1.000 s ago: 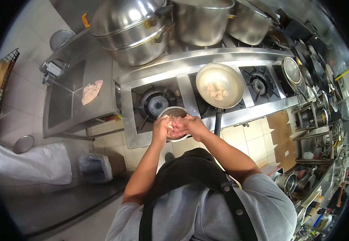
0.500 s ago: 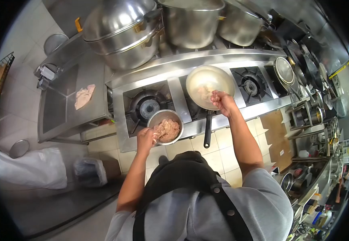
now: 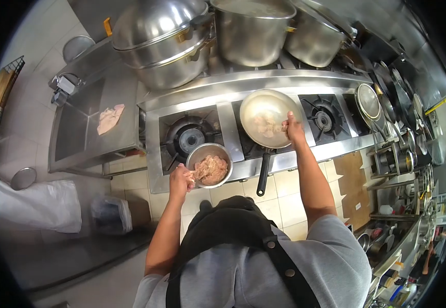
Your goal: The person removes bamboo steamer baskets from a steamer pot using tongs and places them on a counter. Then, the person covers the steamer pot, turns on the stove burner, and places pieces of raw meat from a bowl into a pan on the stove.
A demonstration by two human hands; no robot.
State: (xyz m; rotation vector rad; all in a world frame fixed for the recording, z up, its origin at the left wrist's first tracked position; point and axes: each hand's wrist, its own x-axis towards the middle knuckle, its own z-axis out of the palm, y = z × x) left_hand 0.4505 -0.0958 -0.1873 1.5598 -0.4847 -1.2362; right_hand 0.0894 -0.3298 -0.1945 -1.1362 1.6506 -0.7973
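Head camera: the left hand (image 3: 181, 180) has its fingers curled on raw meat (image 3: 211, 169) by the rim of the metal bowl (image 3: 228, 178), which may tip if bumped at the stove's front edge (image 3: 292, 160). The pan handle (image 3: 263, 177) pokes out where an arm could knock it; the right hand (image 3: 293, 130), fingers curled, maybe holding something, I can't tell, could touch a hot pan (image 3: 253, 110). There's room above the left burner (image 3: 189, 139) and right burner (image 3: 323, 120), before the big pots (image 3: 253, 38).
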